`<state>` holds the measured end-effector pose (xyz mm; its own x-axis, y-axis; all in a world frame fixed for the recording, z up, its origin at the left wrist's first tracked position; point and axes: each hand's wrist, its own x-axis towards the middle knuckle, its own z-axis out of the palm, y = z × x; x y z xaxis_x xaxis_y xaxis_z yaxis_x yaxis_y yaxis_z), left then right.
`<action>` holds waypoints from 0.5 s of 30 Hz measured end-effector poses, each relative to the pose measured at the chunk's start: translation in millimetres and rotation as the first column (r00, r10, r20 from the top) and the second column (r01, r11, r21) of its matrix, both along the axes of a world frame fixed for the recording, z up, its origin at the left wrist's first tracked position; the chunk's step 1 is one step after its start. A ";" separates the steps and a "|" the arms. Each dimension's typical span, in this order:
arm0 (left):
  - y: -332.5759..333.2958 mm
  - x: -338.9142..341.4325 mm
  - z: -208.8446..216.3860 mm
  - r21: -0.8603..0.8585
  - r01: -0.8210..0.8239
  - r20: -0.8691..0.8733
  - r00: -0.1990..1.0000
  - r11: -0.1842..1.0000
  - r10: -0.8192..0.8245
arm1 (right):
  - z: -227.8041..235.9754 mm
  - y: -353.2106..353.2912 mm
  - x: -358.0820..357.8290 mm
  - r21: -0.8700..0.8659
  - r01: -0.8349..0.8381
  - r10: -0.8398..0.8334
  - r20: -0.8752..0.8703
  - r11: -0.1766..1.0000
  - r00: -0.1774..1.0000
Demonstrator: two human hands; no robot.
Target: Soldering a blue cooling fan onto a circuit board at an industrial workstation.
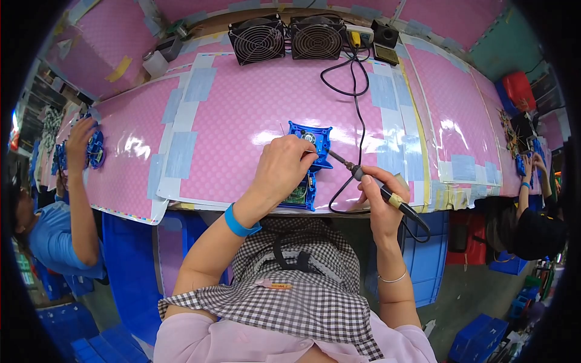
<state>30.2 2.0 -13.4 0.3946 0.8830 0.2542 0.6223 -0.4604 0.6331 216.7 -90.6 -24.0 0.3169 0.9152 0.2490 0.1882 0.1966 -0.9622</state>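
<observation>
A blue plastic housing [327,134] lies open on the pink table near its front edge, with a round speaker-like part [308,139] inside. Just below it, a second blue section holds a green circuit board [296,196]. My left hand [281,166] rests over the housing, thumb and fingers pinched together; what they hold is too small to make out. In my right hand [385,202] is a soldering iron [356,171], gripped like a pen. Its tip points up and left, at the right side of the housing.
Two black fans [257,39] stand side by side at the back, beside a soldering iron stand [385,45]. The iron's black cord [358,115] crosses the table. Blue crates [130,272] stand below the edge. Co-workers' hands [80,142] handle blue parts at far left and right.
</observation>
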 end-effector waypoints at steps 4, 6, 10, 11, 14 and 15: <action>0.3 -0.1 -1.0 0.010 0.000 0.003 1.000 1.000 0.000 | 4.1 -1.1 -0.2 0.001 0.033 -0.033 -0.066 0.999 0.997; 0.3 0.4 -1.0 0.006 -0.001 0.004 1.000 1.000 0.001 | 1.5 -2.4 2.6 -0.014 0.033 -0.034 -0.059 0.999 0.998; 0.6 0.9 -2.0 0.005 -0.006 0.006 1.000 1.000 0.006 | 0.0 -3.5 1.1 0.013 0.044 -0.042 -0.121 0.999 0.992; 0.5 1.0 -1.6 0.008 -0.007 0.002 1.000 1.000 0.007 | 0.1 -3.5 1.2 0.016 0.041 -0.039 -0.109 0.999 0.993; 0.1 0.9 -0.4 0.004 -0.009 0.003 1.000 1.000 0.009 | 0.6 -4.2 1.8 0.030 0.023 -0.022 -0.053 0.999 0.998; 0.0 0.9 -0.1 -0.001 -0.011 0.007 1.000 1.000 0.011 | 0.8 -4.3 2.0 0.040 0.008 -0.008 -0.009 0.999 1.000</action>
